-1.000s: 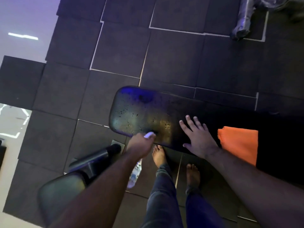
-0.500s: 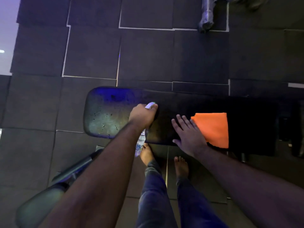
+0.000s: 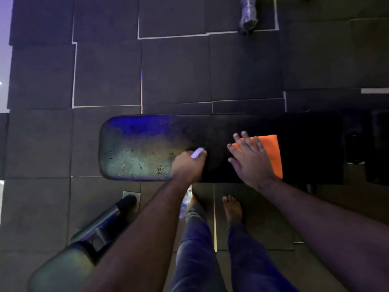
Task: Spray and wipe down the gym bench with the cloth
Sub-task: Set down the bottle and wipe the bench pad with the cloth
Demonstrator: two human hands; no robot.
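Gripping a spray bottle (image 3: 196, 153) by its white head, the left hand (image 3: 187, 167) hovers at the bench's (image 3: 136, 148) near edge, over its speckled left half. Further right, the right hand (image 3: 250, 161) lies with fingers spread across the orange cloth's (image 3: 272, 150) left part.

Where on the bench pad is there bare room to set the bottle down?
The bench pad is bare from its rounded end up to the left hand gripping the spray bottle. The middle is crowded: right hand over the orange cloth. Beyond the cloth, too dark to tell.
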